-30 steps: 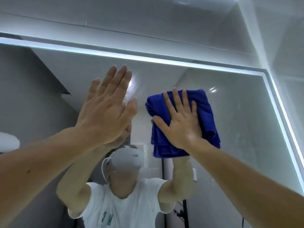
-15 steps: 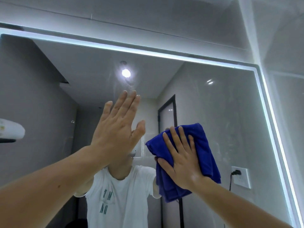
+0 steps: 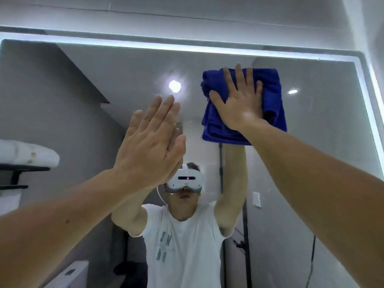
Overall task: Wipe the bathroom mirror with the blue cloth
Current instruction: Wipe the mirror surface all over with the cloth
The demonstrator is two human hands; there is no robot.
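The large bathroom mirror (image 3: 324, 154) fills the view, framed by a lit strip along its top and right edges. A folded blue cloth (image 3: 272, 96) lies flat against the glass in the upper right part. My right hand (image 3: 239, 102) presses on the cloth with straight, spread fingers. My left hand (image 3: 151, 142) lies flat against the bare glass at the centre, fingers straight and together, to the lower left of the cloth.
The mirror shows a person in a white T-shirt and a white headset (image 3: 185, 180), a ceiling light (image 3: 175, 86), a door frame and a wall socket (image 3: 256, 199). A white object on a dark bracket (image 3: 27, 154) sits at the left edge. White wall lies above and to the right.
My right hand has slid the blue cloth up the glass toward the mirror's top edge. My left hand stays flat on the glass. The view has tilted down, showing the reflected headset again.
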